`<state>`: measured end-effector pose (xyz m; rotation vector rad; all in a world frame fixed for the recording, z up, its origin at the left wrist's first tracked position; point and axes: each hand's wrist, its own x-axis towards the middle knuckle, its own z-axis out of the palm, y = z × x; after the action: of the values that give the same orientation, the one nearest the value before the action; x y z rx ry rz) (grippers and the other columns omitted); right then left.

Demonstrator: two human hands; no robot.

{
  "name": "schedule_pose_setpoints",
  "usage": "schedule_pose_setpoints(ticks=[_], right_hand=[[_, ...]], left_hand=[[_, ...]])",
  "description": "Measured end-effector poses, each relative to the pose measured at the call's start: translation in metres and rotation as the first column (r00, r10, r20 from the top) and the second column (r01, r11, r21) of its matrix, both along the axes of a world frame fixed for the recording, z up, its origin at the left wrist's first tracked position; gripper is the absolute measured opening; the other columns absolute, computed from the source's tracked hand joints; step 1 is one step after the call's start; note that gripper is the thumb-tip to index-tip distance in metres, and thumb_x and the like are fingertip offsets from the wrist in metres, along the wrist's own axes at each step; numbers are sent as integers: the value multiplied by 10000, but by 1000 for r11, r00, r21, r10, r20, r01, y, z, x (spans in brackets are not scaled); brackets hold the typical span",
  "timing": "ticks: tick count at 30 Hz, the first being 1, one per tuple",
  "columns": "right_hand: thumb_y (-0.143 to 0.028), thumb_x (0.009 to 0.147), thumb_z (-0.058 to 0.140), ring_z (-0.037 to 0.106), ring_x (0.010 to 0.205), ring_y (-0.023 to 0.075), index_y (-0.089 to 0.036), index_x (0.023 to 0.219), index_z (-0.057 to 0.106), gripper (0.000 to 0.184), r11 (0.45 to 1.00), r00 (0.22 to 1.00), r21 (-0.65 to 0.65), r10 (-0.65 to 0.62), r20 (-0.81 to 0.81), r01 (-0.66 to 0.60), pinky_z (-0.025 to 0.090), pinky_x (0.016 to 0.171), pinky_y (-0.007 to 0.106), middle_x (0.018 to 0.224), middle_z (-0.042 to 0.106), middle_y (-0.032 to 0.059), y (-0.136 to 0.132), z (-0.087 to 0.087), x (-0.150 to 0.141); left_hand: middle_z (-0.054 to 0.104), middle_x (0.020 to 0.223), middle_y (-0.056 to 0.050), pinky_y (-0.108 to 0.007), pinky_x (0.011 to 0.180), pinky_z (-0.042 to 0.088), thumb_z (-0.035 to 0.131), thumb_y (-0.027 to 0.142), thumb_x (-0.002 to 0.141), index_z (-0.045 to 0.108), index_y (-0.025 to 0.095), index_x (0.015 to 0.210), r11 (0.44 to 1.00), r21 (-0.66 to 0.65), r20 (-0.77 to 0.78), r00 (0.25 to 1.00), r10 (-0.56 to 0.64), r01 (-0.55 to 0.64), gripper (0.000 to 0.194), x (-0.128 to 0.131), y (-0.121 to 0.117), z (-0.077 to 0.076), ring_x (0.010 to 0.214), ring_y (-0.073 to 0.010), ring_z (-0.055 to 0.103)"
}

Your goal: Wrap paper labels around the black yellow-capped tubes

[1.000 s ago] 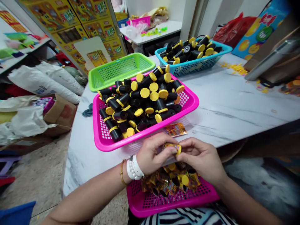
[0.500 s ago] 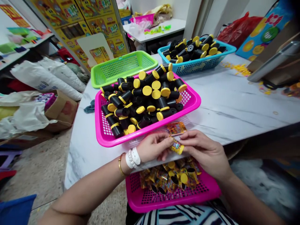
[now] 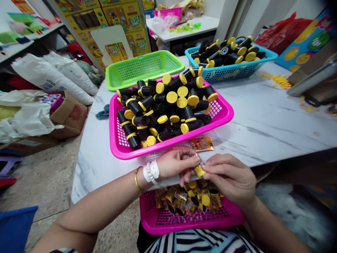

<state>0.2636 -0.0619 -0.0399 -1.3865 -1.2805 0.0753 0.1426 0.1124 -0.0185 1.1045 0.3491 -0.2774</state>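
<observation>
In a two-sided grip, the left hand [image 3: 184, 162] and right hand [image 3: 233, 175] pinch a small yellow packet [image 3: 200, 171] over the near edge of the counter [image 3: 263, 123], seemingly to steady it, with the far pink basket [image 3: 115, 149] and near pink basket [image 3: 151, 228] apparently set within reach.

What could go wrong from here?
The small yellow wrapped piece, pinched in a fingertip grip between the left hand and right hand, might slip and drop toward the lower pink basket. The orange printed wrapper just beyond the hands could get brushed aside. Black canisters heaped above the rim of the upper pink basket could roll out if it is bumped.
</observation>
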Motion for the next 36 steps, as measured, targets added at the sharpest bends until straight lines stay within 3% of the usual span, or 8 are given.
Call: schedule_pose_setpoints(ticks=[4,9,17,20,23,25,29,36], right_hand=[[-63,772,793,712,764,167,-274,1011,785,319,995,991,-7,-102,84,103,615,710,279,882,726,26,-9,-1,-3],[-130,829,758,718,866,183,-291,1168,759,375,993,999,-107,45,28,-41,625,724,276,990,713,60,-8,1,0],[47,799,644,732,843,176,-272,1106,759,458,995,983,0,97,155,-99,646,727,264,902,685,49,-14,-1,-12],[30,796,658,729,754,174,-218,1073,748,382,986,964,-68,163,208,-152,643,677,251,830,686,54,-20,0,-14],[-54,834,681,708,630,155,-188,1007,741,227,963,928,-162,255,271,-218,608,573,211,759,704,50,-22,11,-10],[-119,864,688,700,603,146,-203,960,735,136,971,924,-173,212,320,-163,585,553,205,741,724,36,-17,22,-1],[-164,889,682,722,759,183,-235,937,746,107,970,882,-104,-154,446,222,582,751,296,857,769,42,12,36,31],[-280,872,661,703,779,226,-222,885,802,153,883,881,-355,-121,457,306,571,725,361,882,746,67,50,1,61]], left_hand=[[628,566,62,-155,308,393,774,642,738,492,185,897,1000,6,0,1000,-1,1,560,1,0,0,317,-69,512],[614,567,65,-148,313,388,763,646,747,519,179,933,1000,9,12,1000,-14,14,559,0,-1,2,332,-69,518],[571,506,63,-176,324,293,718,737,705,582,174,934,971,190,-75,989,-130,142,623,-5,-1,9,297,-77,427],[537,502,70,-199,386,286,708,697,744,630,163,1056,884,456,-65,994,-83,103,623,-8,-3,14,352,-89,414],[483,524,69,-221,449,269,721,632,764,676,155,1060,715,696,24,997,72,-68,564,-9,-4,16,464,-110,418],[466,550,56,-232,477,264,664,563,839,685,156,919,665,736,71,991,115,-130,415,-8,-3,15,514,-117,410],[496,580,27,-251,528,281,561,366,937,600,164,694,573,804,155,987,53,-157,319,-5,-1,5,539,-117,415],[632,670,-19,-264,549,352,526,443,960,686,164,931,458,874,136,987,86,-160,323,-4,1,2,587,-163,538]])
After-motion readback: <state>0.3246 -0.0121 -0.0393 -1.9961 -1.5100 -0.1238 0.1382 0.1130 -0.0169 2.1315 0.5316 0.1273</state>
